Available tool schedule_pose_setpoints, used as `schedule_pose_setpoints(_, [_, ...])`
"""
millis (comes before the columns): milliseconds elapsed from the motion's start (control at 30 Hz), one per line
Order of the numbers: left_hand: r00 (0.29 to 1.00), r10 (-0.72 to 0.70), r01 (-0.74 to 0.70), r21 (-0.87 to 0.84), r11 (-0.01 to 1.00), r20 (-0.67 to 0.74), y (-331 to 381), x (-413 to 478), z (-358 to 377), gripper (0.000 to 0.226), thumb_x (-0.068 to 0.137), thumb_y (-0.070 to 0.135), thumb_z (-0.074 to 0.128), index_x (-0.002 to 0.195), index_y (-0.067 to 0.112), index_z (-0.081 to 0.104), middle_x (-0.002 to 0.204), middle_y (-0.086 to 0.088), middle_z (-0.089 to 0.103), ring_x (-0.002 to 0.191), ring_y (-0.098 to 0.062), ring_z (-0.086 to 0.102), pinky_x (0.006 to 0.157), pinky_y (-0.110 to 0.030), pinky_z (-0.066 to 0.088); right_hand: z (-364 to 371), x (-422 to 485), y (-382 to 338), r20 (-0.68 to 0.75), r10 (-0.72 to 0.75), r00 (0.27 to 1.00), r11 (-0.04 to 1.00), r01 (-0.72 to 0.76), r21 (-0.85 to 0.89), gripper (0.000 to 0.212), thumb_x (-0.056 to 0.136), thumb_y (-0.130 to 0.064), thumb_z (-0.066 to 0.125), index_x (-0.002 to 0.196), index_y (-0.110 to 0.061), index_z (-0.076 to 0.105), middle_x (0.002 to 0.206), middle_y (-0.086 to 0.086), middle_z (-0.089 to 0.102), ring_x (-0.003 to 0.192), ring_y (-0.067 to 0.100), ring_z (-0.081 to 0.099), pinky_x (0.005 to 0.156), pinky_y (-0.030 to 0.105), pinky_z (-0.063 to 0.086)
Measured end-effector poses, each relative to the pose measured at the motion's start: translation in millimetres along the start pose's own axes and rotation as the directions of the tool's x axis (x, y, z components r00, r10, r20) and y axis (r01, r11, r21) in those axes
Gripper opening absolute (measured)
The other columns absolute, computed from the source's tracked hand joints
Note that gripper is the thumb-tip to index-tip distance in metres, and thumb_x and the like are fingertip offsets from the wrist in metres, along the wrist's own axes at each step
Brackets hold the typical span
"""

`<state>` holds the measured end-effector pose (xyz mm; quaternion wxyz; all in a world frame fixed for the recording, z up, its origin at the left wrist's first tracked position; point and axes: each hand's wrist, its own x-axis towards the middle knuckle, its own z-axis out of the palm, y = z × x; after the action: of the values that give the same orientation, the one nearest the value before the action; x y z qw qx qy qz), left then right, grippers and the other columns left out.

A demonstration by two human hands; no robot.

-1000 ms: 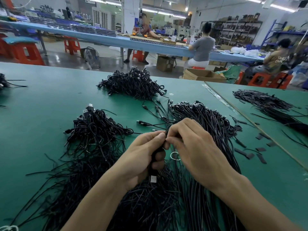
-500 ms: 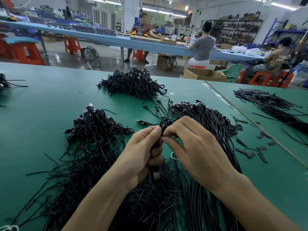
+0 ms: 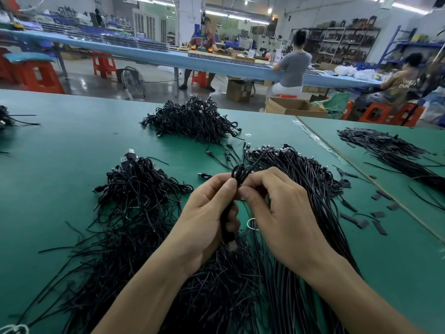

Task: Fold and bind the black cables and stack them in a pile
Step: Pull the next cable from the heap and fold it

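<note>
Setting: factory assembly floor, shown by wide green worktables (image 3: pixel 60 165) heaped with black cables (image 3: pixel 192 121), a long blue bench (image 3: pixel 144 53) with seated workers (image 3: pixel 293 66), orange stools (image 3: pixel 103 65), open cardboard boxes (image 3: pixel 295 107) on the floor, and stocked shelving racks (image 3: pixel 337 42) at the back.

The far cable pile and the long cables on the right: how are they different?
The far cable pile is heaped short folded bundles; the long cables lie straight. The pile sits far off; the long cables run under the right hand. Both are black.
</note>
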<state>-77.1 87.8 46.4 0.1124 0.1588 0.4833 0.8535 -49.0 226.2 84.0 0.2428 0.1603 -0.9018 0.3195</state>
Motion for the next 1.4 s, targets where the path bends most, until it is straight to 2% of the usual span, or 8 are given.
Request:
schedule_pose_setpoints(167, [0.97,0.242,-0.229,0.327,0.917,0.001,-3.0,4.9,-7.2,0.029,0.085,0.027,0.071,0.113,0.022,0.068,0.094,0.004,0.071,0.084,-0.011,0.068,0.076,-0.025,0.056,-0.3,5.3,3.5,0.042,0.172,0.984,0.906,-0.175,0.385,0.016,0.096,-0.018,0.063,0.081,-0.023,0.065,0.067,-0.018,0.06,0.062,-0.001,0.051,0.057,0.018,0.041])
schedule_pose_setpoints(367, [0.865,0.501,-0.296,0.787,0.542,-0.019,-8.3,2.1,-10.3,0.017,0.092,0.055,0.059,0.105,0.044,0.063,0.085,0.013,0.059,0.069,-0.001,0.055,0.061,-0.013,0.042,-3.7,8.4,2.2,0.086,0.181,0.98,0.864,-0.2,0.462,0.019,0.096,-0.016,0.063,0.078,-0.022,0.066,0.062,-0.015,0.057,0.058,0.003,0.047,0.055,0.023,0.042])
schedule_pose_setpoints(467, [0.902,0.432,-0.306,0.689,0.657,-0.011,-7.3,1.7,-10.1,0.013,0.097,0.043,0.058,0.106,0.048,0.067,0.069,0.005,0.065,0.056,-0.002,0.057,0.053,-0.016,0.044,-2.5,6.5,0.3,0.147,0.178,0.973,0.827,-0.229,0.514,0.018,0.096,-0.01,0.061,0.081,-0.019,0.067,0.064,-0.017,0.062,0.06,-0.005,0.054,0.059,0.009,0.042])
schedule_pose_setpoints(600, [0.944,0.329,-0.306,0.401,0.863,0.013,0.9,1.0,-6.0,0.037,0.101,0.004,0.049,0.118,0.03,0.069,0.096,-0.001,0.076,0.089,-0.017,0.073,0.079,-0.027,0.057,-1.4,5.9,0.3,0.238,0.186,0.953,0.735,-0.296,0.61,0.02,0.096,-0.004,0.057,0.083,-0.012,0.069,0.063,-0.016,0.065,0.06,-0.008,0.057,0.058,0.006,0.044])
schedule_pose_setpoints(700, [0.964,0.266,-0.259,0.228,0.939,0.001,8.4,0.1,-3.2,0.037,0.098,0.015,0.04,0.114,0.027,0.071,0.11,-0.005,0.075,0.104,-0.02,0.07,0.085,-0.024,0.054,3.3,2.7,3.5,0.31,0.238,0.92,0.716,-0.382,0.584,0.025,0.098,-0.009,0.057,0.079,-0.016,0.072,0.065,-0.012,0.063,0.059,-0.003,0.052,0.057,0.008,0.042])
schedule_pose_setpoints(967, [0.944,0.328,-0.316,0.412,0.855,0.044,6.7,-5.7,2.0,0.01,0.09,0.023,0.068,0.096,0.015,0.066,0.097,-0.003,0.077,0.098,-0.017,0.072,0.089,-0.029,0.055,10.0,1.9,18.0,0.341,0.381,0.859,0.68,-0.51,0.527,0.018,0.097,-0.013,0.06,0.085,-0.016,0.073,0.066,-0.008,0.06,0.058,0.0,0.048,0.052,0.01,0.039])
schedule_pose_setpoints(1133, [0.9,0.428,-0.211,0.773,0.598,-0.086,-0.3,-2.6,-5.9,0.033,0.075,0.033,0.084,0.094,0.042,0.057,0.093,0.021,0.057,0.079,-0.004,0.055,0.066,-0.015,0.044,3.2,5.8,18.8,0.261,0.361,0.895,0.701,-0.445,0.558,0.018,0.095,-0.014,0.063,0.078,-0.018,0.069,0.059,-0.014,0.06,0.055,-0.003,0.051,0.052,0.01,0.041])
schedule_pose_setpoints(1400, [0.949,0.278,-0.17,0.498,0.85,-0.152,3.9,2.4,-10.1,0.012,0.083,0.006,0.074,0.088,0.01,0.063,0.077,0.0,0.075,0.067,-0.012,0.07,0.061,-0.02,0.055,3.4,0.2,5.6,0.401,0.213,0.891,0.714,-0.422,0.559,0.013,0.091,-0.019,0.066,0.082,-0.01,0.07,0.065,-0.002,0.059,0.061,0.018,0.046,0.05,0.024,0.04])
